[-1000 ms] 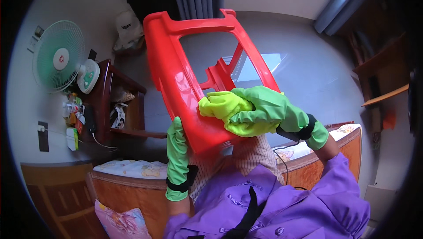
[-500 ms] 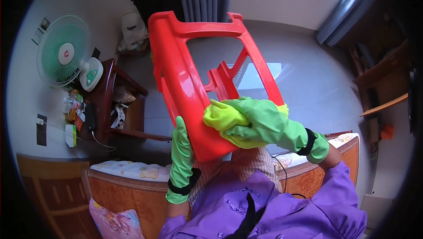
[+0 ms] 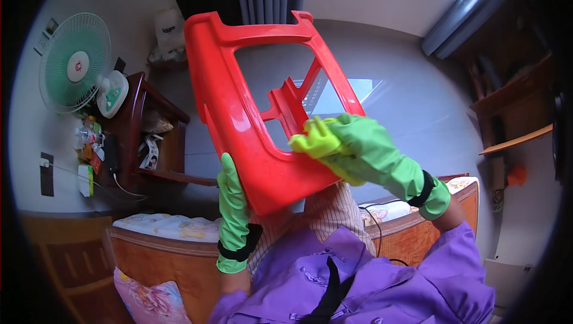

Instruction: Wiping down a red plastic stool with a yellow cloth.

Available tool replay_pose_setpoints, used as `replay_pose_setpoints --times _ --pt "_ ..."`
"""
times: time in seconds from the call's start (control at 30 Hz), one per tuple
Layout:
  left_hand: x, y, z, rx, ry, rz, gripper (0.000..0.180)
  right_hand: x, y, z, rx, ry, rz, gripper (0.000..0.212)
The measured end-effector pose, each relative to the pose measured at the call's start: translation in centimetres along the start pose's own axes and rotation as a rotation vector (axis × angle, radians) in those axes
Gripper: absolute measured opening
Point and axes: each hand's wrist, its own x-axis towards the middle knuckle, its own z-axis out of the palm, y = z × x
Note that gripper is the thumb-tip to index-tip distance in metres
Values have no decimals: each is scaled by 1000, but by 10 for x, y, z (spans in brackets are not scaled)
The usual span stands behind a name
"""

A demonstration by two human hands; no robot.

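A red plastic stool [image 3: 268,184] is held tilted over my lap, its legs and open frame pointing away from me. My left hand [image 3: 233,201], in a green rubber glove, grips the stool's near left edge. The thumb shows along the side, while the other fingers are mostly hidden behind the plastic. In my right hand [image 3: 370,148], gloved the same way, a bunched yellow-green cloth [image 3: 316,139] presses on the stool near the lower right corner of its opening. Black bands circle both glove cuffs.
On the left, a green fan [image 3: 77,64] stands on a dark red wooden cabinet [image 3: 134,100] with bottles and a charger beside it. A bed or bench [image 3: 161,252] with a floral pillow [image 3: 152,297] runs behind my legs. Wooden furniture [image 3: 513,100] stands at the right.
My right hand has slid the cloth up and to the right across the stool's surface. The stool sits slightly farther left in view, with my left hand still at its edge.
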Motion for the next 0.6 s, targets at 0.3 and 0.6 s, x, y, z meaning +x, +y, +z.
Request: replay_pose_setpoints --times 0.3,0.6 --pt "0 10 14 133 -15 89 68 -31 33 -4 43 40 185 54" --pt "-7 9 6 74 -36 71 67 -31 28 0 -22 49 68 43"
